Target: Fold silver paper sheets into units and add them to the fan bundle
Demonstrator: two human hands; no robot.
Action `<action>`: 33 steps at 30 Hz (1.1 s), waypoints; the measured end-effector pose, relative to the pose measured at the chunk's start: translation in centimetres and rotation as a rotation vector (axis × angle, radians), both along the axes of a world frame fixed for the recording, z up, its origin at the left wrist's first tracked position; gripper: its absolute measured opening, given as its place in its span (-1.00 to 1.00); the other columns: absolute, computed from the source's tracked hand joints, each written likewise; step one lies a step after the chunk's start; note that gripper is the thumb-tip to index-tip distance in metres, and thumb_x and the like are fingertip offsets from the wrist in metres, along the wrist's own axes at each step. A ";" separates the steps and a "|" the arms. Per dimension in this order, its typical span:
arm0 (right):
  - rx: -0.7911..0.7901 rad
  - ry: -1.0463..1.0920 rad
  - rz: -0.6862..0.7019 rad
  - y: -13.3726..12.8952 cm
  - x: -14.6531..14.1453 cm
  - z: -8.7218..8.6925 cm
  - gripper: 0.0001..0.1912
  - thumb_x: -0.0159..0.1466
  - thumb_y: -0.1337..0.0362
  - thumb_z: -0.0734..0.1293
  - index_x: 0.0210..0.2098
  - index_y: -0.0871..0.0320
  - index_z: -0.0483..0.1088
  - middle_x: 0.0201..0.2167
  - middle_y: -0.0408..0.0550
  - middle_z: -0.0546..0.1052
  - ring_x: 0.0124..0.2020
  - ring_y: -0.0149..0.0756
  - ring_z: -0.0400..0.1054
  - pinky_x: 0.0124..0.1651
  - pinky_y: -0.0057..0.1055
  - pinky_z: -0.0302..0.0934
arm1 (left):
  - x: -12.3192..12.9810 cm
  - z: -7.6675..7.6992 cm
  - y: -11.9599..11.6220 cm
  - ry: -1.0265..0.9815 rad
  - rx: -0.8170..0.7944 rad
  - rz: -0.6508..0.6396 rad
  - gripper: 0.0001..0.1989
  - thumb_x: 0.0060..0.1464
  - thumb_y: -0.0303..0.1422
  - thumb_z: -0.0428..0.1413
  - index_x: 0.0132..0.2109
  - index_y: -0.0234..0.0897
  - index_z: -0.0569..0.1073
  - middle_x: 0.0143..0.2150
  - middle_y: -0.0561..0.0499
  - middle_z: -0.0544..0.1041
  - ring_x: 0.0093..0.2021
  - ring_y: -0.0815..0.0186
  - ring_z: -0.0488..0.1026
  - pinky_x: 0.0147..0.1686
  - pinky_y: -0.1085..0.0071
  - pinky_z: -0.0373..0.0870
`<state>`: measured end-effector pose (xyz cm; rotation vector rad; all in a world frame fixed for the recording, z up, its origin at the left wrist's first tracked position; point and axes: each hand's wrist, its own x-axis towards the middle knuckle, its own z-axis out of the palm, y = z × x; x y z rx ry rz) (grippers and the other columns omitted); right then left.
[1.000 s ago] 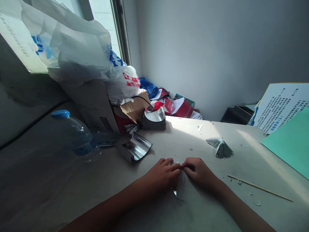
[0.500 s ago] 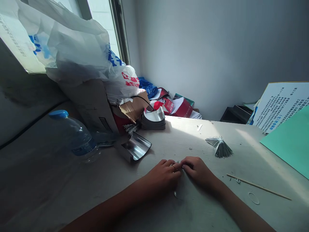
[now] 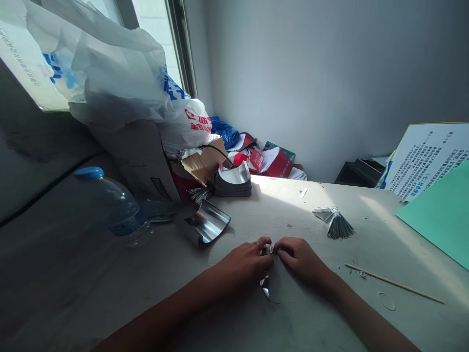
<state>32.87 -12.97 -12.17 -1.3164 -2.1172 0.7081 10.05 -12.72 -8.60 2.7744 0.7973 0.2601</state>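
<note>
A small piece of shiny silver foil point(image 3: 265, 286) is partly hidden under my left hand point(image 3: 249, 264), whose curled fingers and thumb close on it. One finger of that hand wears a ring. My right hand point(image 3: 298, 256) rests on the table just to the right, thumb and forefinger pinched at the foil's upper edge; what exactly sits between those fingertips is too small to make out. Farther off to the right lies a fanned bundle of folded silver strips point(image 3: 339, 224). Left of my hands a curved sheet of silver foil point(image 3: 210, 222) lies on the table.
A thin wooden stick point(image 3: 395, 283) and a white rubber band point(image 3: 386, 301) lie at the right. A stack of silver sheets point(image 3: 233, 182) stands at the back. A plastic bottle point(image 3: 124, 215) and a box point(image 3: 135, 161) under plastic bags point(image 3: 117, 73) fill the left. A green sheet point(image 3: 443, 215) leans at right.
My left hand has shifted slightly left, its fingers lifting a little apart from my right hand. More of the silver foil now shows beneath it. My right hand has barely moved.
</note>
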 end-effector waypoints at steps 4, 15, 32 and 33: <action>-0.011 0.004 0.000 -0.1 -0.1 0.2 -0.77 0.27 0.40 0.24 -0.27 0.11 0.55 -0.27 -0.10 0.62 -0.24 -0.23 0.46 -0.13 -0.36 0.23 | 0.1 -0.3 0.3 -0.003 -0.011 -0.044 -0.88 0.21 -0.46 0.15 -0.10 -0.22 0.48 0.14 -0.05 0.46 0.06 0.20 0.47 -0.01 0.38 0.39; -0.003 0.007 0.009 0.1 0.1 -0.1 -0.78 0.27 0.39 0.25 -0.26 0.11 0.54 -0.27 -0.09 0.62 -0.24 -0.24 0.47 -0.12 -0.35 0.23 | 0.0 -1.6 0.8 -0.092 0.044 -0.141 -0.95 0.22 -0.39 0.18 -0.17 -0.24 0.47 0.06 -0.09 0.52 0.14 0.17 0.44 0.12 0.28 0.37; 0.004 0.007 0.000 0.0 -0.1 -0.2 -0.77 0.28 0.36 0.23 -0.26 0.12 0.54 -0.26 -0.05 0.62 -0.23 -0.20 0.47 -0.12 -0.32 0.25 | 0.1 -2.2 0.8 -0.056 0.069 -0.123 -0.85 0.17 -0.34 0.25 -0.15 -0.24 0.45 0.14 -0.10 0.49 0.20 0.12 0.40 0.21 0.21 0.32; 0.006 0.003 0.000 0.0 0.0 -0.3 -0.78 0.28 0.36 0.23 -0.26 0.12 0.54 -0.26 -0.05 0.62 -0.23 -0.20 0.47 -0.12 -0.32 0.24 | 0.1 -2.4 0.8 -0.067 0.072 -0.125 -0.85 0.17 -0.34 0.25 -0.16 -0.23 0.46 0.12 -0.09 0.50 0.19 0.13 0.40 0.21 0.22 0.32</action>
